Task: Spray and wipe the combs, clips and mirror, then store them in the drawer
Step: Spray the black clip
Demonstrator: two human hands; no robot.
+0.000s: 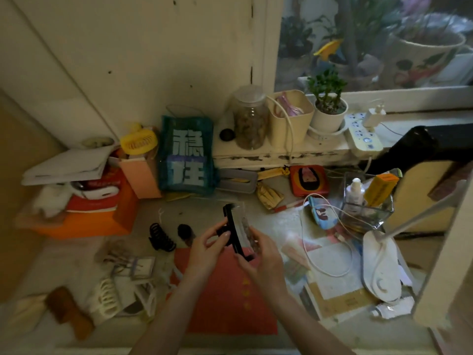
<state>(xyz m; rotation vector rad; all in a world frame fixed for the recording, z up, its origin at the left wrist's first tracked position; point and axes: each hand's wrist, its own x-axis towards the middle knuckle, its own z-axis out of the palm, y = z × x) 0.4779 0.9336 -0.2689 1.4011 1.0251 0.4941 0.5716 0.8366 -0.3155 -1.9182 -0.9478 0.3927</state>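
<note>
Mirror (242, 226), one, pinched by fingers of both left hand (204, 252) and right hand (263, 260); two claw clips: black (161, 237), white (106, 298).

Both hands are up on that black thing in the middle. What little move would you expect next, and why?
Probably a short rub along the black comb. The left hand pinches it from the side, while the right hand holds what looks like a wipe against its lower end. The black claw clip and white claw clip lie on the desk, apparently waiting.
</note>
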